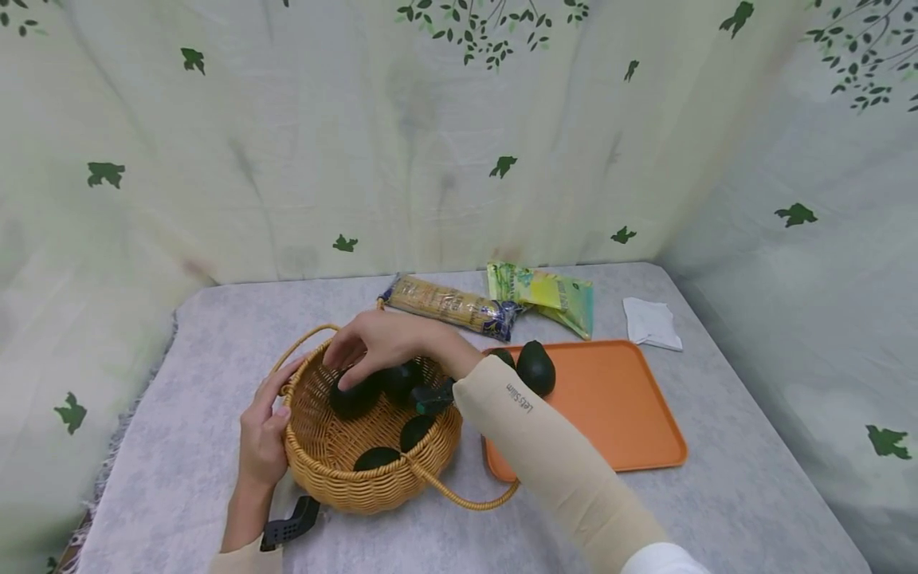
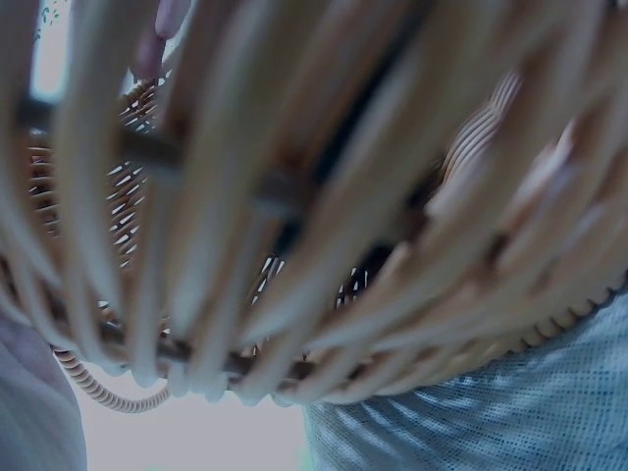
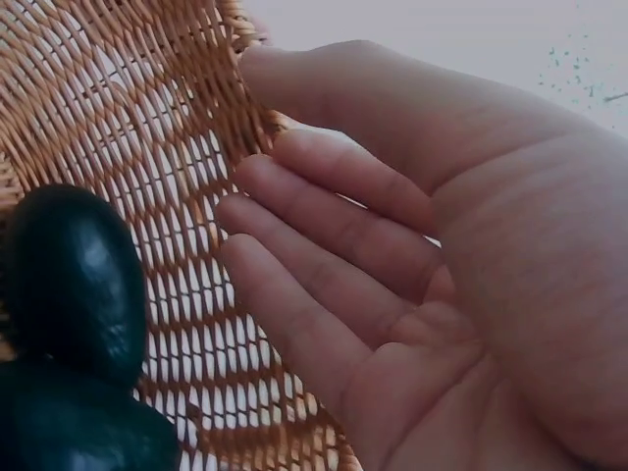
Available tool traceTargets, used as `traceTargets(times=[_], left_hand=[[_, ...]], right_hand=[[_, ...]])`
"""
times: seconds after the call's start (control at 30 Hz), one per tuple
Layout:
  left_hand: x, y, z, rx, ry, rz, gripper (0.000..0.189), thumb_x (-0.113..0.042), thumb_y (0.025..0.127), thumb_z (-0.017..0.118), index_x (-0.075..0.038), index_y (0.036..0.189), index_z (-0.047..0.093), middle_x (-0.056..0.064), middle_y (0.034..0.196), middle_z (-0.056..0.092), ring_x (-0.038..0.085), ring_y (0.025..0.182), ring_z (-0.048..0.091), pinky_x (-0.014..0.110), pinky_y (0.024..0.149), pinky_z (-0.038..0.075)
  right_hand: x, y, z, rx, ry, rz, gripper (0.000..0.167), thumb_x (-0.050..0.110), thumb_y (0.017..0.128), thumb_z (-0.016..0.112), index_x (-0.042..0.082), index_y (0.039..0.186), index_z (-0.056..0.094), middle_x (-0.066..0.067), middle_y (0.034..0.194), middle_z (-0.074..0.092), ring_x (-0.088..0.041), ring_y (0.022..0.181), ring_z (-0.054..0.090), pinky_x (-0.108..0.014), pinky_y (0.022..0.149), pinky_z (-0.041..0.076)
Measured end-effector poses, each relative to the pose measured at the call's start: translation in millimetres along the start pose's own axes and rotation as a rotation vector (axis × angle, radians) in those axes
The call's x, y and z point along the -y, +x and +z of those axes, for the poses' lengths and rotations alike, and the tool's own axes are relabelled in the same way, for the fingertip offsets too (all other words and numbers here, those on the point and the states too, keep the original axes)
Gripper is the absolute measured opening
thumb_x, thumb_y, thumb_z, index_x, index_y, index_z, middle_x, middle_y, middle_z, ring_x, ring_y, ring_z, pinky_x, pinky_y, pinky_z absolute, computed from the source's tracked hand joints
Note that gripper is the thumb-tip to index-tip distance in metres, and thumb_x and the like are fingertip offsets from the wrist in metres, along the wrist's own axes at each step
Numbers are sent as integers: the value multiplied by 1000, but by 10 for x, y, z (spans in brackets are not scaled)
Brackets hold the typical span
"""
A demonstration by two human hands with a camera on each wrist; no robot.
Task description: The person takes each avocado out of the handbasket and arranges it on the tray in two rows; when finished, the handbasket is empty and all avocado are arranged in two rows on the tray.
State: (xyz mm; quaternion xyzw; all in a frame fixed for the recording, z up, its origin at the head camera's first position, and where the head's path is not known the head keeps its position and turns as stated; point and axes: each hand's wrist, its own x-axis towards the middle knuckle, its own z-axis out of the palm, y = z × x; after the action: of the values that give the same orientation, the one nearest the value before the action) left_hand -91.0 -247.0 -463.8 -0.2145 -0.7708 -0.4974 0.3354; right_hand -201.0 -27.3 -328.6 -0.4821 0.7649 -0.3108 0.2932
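A round wicker basket [image 1: 373,498] stands at the middle front, with several dark green avocados [image 1: 376,458] inside. My left hand [image 1: 264,434] holds its left side, fingers along the outside near the rim and thumb beside the handle's base. The left wrist view is filled by the close, blurred weave. My right hand [image 1: 383,343] hovers over the basket, above an avocado [image 1: 355,399] at the back. In the right wrist view its loosely bent fingers [image 3: 324,265] hold nothing and lie near the inner wall; two avocados [image 3: 74,285] sit to the left.
Right of the basket lies an orange tray [image 1: 617,414] with two avocados [image 1: 535,369] at its back left corner, partly behind my right arm. Farther back are a long pasta pack [image 1: 452,305], green-yellow packets [image 1: 548,295] and a small white packet [image 1: 651,323]. The basket's loop handle [image 1: 473,504] hangs toward the tray.
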Motion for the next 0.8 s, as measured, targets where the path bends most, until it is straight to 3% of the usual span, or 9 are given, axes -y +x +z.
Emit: traceTargets(times=[0.27,0.5,0.8], left_hand=[[3,-12,-12,12,-8,0,53,-5,96,32,8,140,58,10,141,62,11,122,55,14,98,40],[-14,1,-5,6,-10,-1,53,-5,96,32,8,140,58,9,141,63,11,120,54,17,100,38],[-6,-4,-3,13,-12,-5,52,-6,97,34,7,141,58,13,142,62,13,131,53,16,105,37]], right_hand=[[-79,158,107,46,-21,78,50,24,95,75,1,138,64,-11,135,69,-13,120,66,-13,93,47],[-263,238,197,-35,-229,79,49,36,95,73,13,138,67,2,135,69,-7,120,62,-15,97,44],[-335,246,238,-22,-295,134,50,33,98,69,12,144,62,-1,143,63,-14,131,58,-20,105,43]])
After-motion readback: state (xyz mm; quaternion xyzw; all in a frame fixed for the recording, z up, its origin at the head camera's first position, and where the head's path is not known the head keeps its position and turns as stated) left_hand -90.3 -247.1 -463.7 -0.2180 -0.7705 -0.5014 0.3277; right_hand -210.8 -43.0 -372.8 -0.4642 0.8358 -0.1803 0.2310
